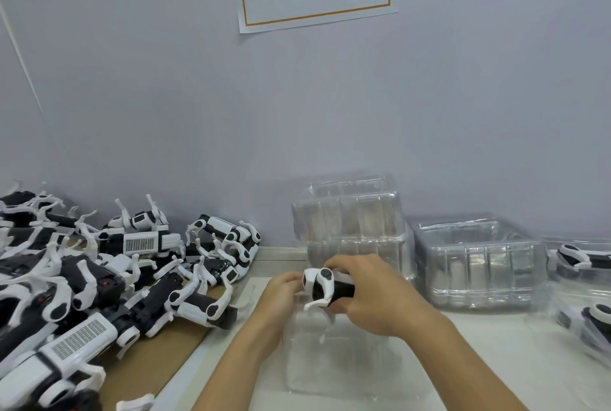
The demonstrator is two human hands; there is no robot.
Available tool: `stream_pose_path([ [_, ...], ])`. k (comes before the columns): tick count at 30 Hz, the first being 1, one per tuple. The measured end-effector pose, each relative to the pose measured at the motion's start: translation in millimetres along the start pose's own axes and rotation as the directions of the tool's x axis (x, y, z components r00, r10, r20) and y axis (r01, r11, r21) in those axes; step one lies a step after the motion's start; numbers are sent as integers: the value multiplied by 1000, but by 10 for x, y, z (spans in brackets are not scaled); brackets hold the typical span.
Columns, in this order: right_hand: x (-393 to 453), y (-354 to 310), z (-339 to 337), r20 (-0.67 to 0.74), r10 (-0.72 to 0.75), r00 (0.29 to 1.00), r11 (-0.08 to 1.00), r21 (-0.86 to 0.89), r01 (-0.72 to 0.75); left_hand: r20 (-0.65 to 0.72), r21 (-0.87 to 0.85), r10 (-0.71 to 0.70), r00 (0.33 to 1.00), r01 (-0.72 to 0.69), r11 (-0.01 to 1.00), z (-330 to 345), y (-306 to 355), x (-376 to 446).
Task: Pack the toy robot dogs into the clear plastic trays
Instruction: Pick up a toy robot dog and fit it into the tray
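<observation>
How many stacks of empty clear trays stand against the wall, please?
2: a taller stack behind the hands, and a lower stack to its right. How many trays each holds is unclear.

One black-and-white dog [325, 288] sits high over the open clear tray [334, 354], body level, a white leg hanging toward the cavity. Left of that tray, a tangled heap of dogs [109, 275], legs poking every way (some belly-up). Behind the tray, a tall stack of empties [350, 228]; right of it a lower stack [476, 265], then packed trays [582, 281] at the far right.
</observation>
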State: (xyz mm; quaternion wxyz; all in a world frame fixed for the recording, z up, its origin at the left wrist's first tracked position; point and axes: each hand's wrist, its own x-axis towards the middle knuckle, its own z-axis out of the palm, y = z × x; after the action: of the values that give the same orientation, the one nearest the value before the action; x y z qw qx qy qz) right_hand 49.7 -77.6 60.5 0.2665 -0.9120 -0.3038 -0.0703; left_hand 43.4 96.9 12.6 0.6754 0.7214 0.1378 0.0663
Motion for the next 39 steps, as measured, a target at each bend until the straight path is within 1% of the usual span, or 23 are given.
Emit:
stream_pose_path([
  [2, -6, 15, 75, 13, 9, 1000, 1000, 17, -9, 27, -33, 0, 1000, 1, 999, 2, 3, -12],
  [5, 2, 51, 93, 4, 26, 1000, 999, 33, -27, 16, -53, 16, 1000, -15, 998, 14, 6, -15],
  [9, 1, 22, 91, -37, -19, 999, 992, -123, 14, 13, -58, 14, 1000, -13, 998, 16, -5, -15],
  [13, -2, -5, 111, -55, -45, 997, 984, -176, 35, 3, -65, 11, 1000, -11, 998, 12, -18, -11],
  [14, -3, -6, 126, -52, -50, 997, 985, -168, 41, -3, -83, -2, 1000, 2, 997, 16, -14, -10],
  [16, -10, -1, 161, -29, -48, 998, 994, -95, 45, -13, -116, -25, 1000, 23, 993, 17, 2, -22],
  [19, -14, 15, 185, 3, -25, 1000, 1000, 1, 24, 32, -79, 34, 999, -32, 996, 12, 14, -34],
  [21, -8, 38, 189, 24, -23, 999, 1000, 8, 23, 65, -78, 58, 996, -52, 996, 10, 24, -55],
  [24, 1, 58, 197, 50, -23, 998, 1000, 19, 22, 96, -88, 48, 994, -39, 995, 7, 25, -59],
  [31, 15, 67, 213, -64, 27, 998, 998, 60, -23, 83, -95, 24, 996, -16, 995, -3, 7, -30],
  [34, 18, 65, 213, -69, 47, 997, 996, 81, -42, 90, -106, 14, 996, -4, 994, -4, -8, -17],
  [37, 17, 67, 209, -57, 53, 997, 995, 92, -48, 154, -81, 18, 988, -6, 997, -9, -20, -18],
  [39, 18, 67, 205, -55, 52, 997, 994, 103, -46, 163, -85, 16, 986, -2, 996, -14, -23, -22],
])
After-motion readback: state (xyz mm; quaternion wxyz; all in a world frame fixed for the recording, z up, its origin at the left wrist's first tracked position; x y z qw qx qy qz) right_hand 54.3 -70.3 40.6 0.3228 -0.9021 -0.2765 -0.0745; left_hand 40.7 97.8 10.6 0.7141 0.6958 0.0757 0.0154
